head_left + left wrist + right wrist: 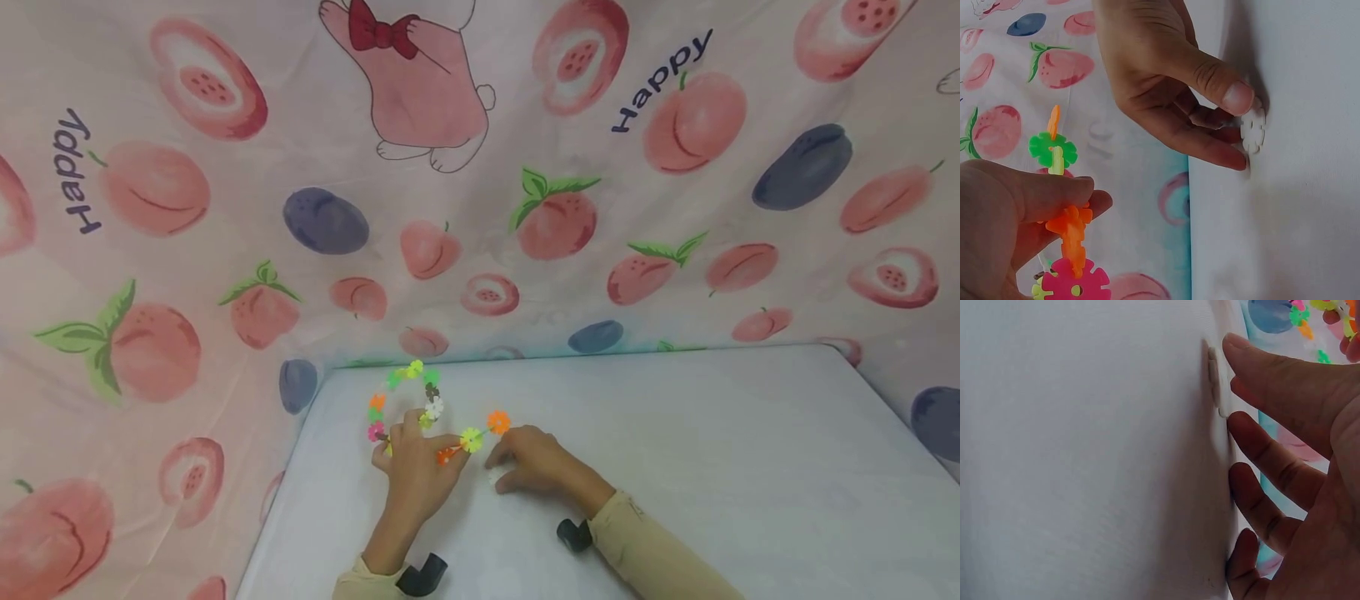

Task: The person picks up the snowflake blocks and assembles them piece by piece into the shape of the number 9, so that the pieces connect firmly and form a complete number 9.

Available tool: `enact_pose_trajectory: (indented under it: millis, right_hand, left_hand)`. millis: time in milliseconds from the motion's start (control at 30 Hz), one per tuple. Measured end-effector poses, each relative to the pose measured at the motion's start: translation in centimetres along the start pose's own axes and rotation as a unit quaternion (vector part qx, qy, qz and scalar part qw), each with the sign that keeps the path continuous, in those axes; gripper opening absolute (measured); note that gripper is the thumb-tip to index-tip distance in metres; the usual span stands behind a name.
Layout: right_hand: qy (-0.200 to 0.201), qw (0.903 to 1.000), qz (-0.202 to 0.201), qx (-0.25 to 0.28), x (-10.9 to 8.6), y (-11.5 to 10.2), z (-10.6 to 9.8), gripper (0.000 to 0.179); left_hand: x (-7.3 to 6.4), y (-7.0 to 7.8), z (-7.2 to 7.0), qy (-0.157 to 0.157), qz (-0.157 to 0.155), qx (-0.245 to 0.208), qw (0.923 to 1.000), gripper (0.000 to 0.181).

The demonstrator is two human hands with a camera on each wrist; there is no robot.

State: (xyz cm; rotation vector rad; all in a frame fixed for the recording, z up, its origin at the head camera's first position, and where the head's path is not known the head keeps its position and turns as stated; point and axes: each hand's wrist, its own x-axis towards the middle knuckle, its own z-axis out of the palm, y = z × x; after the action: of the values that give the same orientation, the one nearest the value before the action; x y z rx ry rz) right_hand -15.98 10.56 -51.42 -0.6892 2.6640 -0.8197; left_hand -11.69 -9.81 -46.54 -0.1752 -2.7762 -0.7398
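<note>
A curved chain of flower-shaped plastic discs (pixel 471 440), in orange, yellow, green, pink, white and dark brown, is raised over the table. My left hand (pixel 423 475) pinches it between thumb and fingers, around the orange discs (pixel 1074 240) in the left wrist view. A single white disc (pixel 1252 130) lies low at the tabletop. Over it my right hand (pixel 536 462) reaches down, fingers spread and loosely bent. In the right wrist view, the thumb and index fingertip stand on either side of the white disc (pixel 1213 378) without closing on it.
The white tabletop (pixel 712 458) extends to the right of the hands. Behind and to the left hangs a fruit-print cloth (pixel 465 192), meeting the table's back edge. Black wrist mounts (pixel 422 575) sit by the sleeves.
</note>
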Motion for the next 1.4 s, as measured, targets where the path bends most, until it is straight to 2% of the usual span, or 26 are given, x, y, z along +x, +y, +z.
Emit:
enact_pose_trajectory:
  millis: [433, 733, 900, 1133, 1267, 1400]
  right_hand:
    - [0.013, 0.9999, 0.005, -0.004, 0.2, 0.1, 0.0, 0.023]
    - [0.022, 0.9977, 0.000, 0.064, -0.1, 1.4, -0.2, 0.023]
    - [0.042, 0.9937, 0.018, 0.102, -0.5, 2.2, -0.8, 0.018]
    - [0.101, 0.9827, 0.023, 0.153, -1.3, 2.8, -2.3, 0.011]
    - [0.121, 0.9691, 0.031, 0.213, -1.6, 2.6, -3.2, 0.010]
    - [0.125, 0.9552, 0.030, 0.267, -1.9, 2.4, -3.8, 0.012]
  left_hand:
    - [0.0, -0.5, -0.1, -0.003, -0.004, 0.000, 1.0000, 0.014]
    - [-0.2, -1.2, 0.2, -0.007, -0.009, 0.002, 0.9999, 0.012]
    - [-0.4, -1.8, 0.3, -0.007, -0.010, 0.016, 0.9998, 0.010]
    - [-0.6, -2.3, 0.3, -0.021, -0.010, 0.024, 0.9994, 0.011]
    - [-0.7, -2.3, 0.2, -0.027, -0.010, 0.022, 0.9994, 0.011]
    - [-0.7, -2.2, 0.3, -0.036, -0.011, 0.017, 0.9992, 0.011]
